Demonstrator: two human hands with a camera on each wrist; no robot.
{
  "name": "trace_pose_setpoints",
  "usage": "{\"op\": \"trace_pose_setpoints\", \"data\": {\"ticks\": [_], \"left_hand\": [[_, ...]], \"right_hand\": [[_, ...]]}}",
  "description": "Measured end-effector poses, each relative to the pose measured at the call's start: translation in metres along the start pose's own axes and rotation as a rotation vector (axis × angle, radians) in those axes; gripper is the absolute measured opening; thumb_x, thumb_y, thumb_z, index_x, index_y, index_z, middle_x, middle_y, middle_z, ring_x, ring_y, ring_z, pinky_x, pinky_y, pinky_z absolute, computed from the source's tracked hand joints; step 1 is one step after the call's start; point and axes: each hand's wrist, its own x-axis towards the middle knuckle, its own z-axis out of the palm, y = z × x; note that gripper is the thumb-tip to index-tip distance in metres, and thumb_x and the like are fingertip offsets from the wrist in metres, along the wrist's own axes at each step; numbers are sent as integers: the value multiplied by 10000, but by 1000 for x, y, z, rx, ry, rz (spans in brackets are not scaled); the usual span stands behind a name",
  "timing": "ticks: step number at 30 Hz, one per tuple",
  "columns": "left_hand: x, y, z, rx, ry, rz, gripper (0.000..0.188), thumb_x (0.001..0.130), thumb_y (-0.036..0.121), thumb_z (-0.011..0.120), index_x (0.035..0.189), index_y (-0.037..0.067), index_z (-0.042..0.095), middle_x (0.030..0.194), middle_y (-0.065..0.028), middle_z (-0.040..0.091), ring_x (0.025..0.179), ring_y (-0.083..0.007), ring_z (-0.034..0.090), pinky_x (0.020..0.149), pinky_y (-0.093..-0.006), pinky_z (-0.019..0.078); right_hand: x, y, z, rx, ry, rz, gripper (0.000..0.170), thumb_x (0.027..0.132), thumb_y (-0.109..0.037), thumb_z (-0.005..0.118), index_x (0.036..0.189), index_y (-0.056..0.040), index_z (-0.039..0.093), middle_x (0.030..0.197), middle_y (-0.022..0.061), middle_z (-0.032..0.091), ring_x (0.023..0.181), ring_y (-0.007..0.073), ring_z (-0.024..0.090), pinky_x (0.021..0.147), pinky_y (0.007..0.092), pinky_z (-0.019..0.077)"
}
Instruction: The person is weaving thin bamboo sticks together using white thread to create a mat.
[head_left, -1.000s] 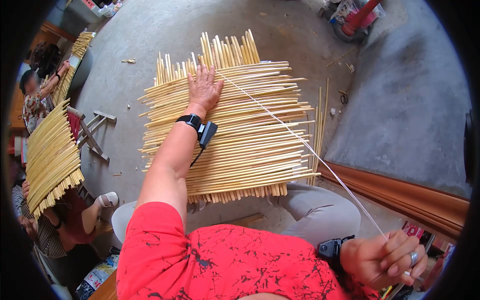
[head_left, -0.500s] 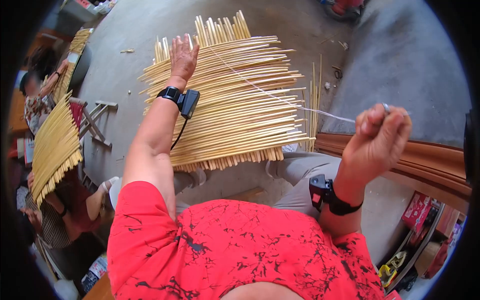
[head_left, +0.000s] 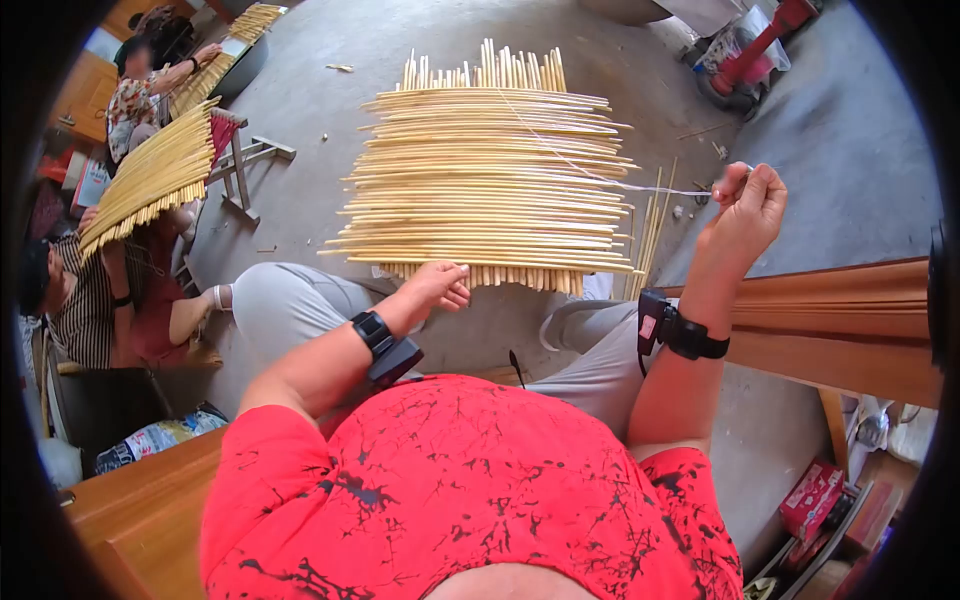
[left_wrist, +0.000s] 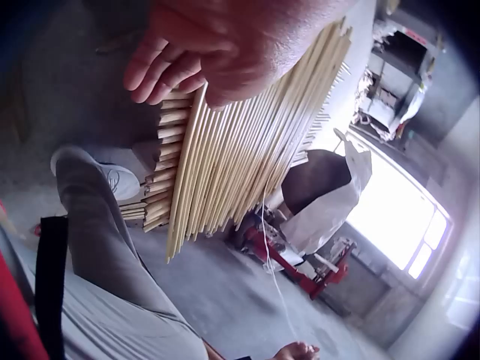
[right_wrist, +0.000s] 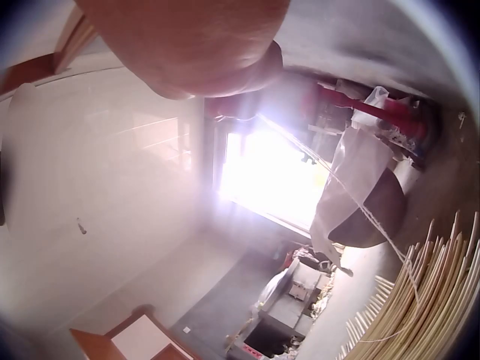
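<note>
A mat of pale yellow stalks (head_left: 490, 180) lies in front of me, a crosswise layer over lengthwise ones whose ends stick out at the far and near edges. My left hand (head_left: 437, 287) is at the near edge, its fingers loosely bent; in the left wrist view its thumb is close over the nearest stalks. Off to the right, my right hand (head_left: 750, 205) is raised and pinches a white string (head_left: 660, 189). That string runs slack from the far part of the mat across the stalks to these fingers. In the right wrist view the fingertips are mostly hidden.
A few loose stalks (head_left: 655, 235) lie on the floor right of the mat. Beside me on the right runs a brown wooden edge (head_left: 830, 310). To the left, two other people sit with stalk mats (head_left: 160, 175), near a wooden stand (head_left: 240, 180). A red-handled object (head_left: 765, 50) stands far right.
My left hand has left the far part of the mat and come back to its near edge. The right hand rose from low right with the string, which went from taut to slack.
</note>
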Motion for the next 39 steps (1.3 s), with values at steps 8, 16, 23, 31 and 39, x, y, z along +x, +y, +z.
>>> {"op": "trace_pose_setpoints", "data": {"ticks": [8, 16, 23, 31, 39], "left_hand": [[30, -19, 19, -407, 159, -13, 430, 906, 393, 375, 978, -30, 402, 789, -190, 582, 665, -258, 616, 526, -315, 514], [67, -28, 23, -502, 348, -71, 391, 900, 378, 389, 935, -9, 428, 777, -164, 590, 621, -264, 614, 472, -324, 489], [73, -30, 24, -549, 382, -67, 297, 896, 306, 420, 945, 13, 423, 765, -138, 594, 580, -226, 602, 442, -291, 468], [59, -29, 24, -588, 371, -67, 264, 883, 261, 461, 909, -2, 465, 757, -149, 606, 587, -228, 612, 430, -274, 476], [35, -24, 28, -613, 346, 2, 293, 889, 298, 459, 934, 10, 476, 794, -129, 607, 690, -209, 624, 511, -256, 502]], "right_hand": [[6, 10, -22, -56, -10, -9, 133, 898, -161, 470, 872, -32, 448, 671, 74, 539, 492, 82, 425, 436, 213, 367], [-1, 12, -29, -96, -49, -7, 127, 894, -152, 474, 871, -28, 459, 668, 66, 549, 481, 72, 417, 425, 210, 363], [0, 15, -27, -88, -81, 12, 106, 893, -136, 472, 868, -34, 451, 646, 55, 543, 462, 64, 420, 413, 197, 342], [-2, 12, -26, -74, -84, 6, 107, 892, -136, 474, 865, -34, 456, 647, 54, 543, 462, 65, 420, 418, 194, 344], [-1, 15, -25, -78, -101, 31, 123, 891, -148, 482, 873, -29, 460, 664, 55, 544, 466, 68, 424, 421, 193, 351]]}}
